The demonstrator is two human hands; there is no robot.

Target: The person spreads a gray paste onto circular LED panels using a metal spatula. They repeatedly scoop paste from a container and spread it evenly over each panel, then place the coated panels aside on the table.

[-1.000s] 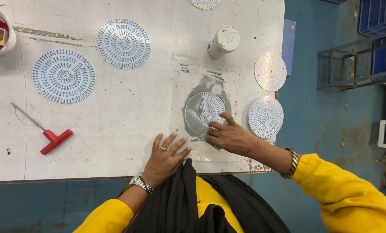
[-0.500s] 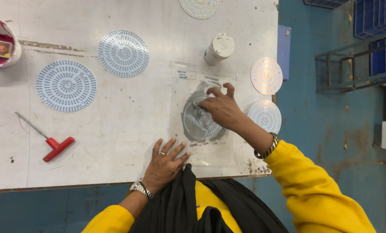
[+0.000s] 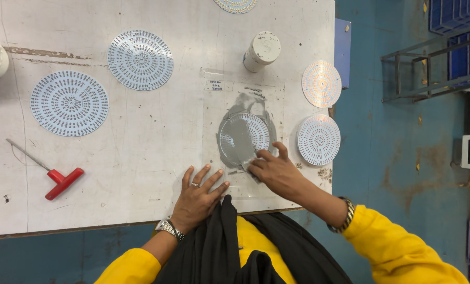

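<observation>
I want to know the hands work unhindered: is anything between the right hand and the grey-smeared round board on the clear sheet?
Nothing visible. The right hand already rests at the lower right edge of the grey-smeared round board, fingers touching it. The left hand lies flat on the clear sheet beside it.

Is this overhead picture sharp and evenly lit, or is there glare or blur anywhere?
Head view: even, soft light, only faint shadows under the left hand and right hand; no strong glare on the white table; the round dotted boards look sharp.
</observation>
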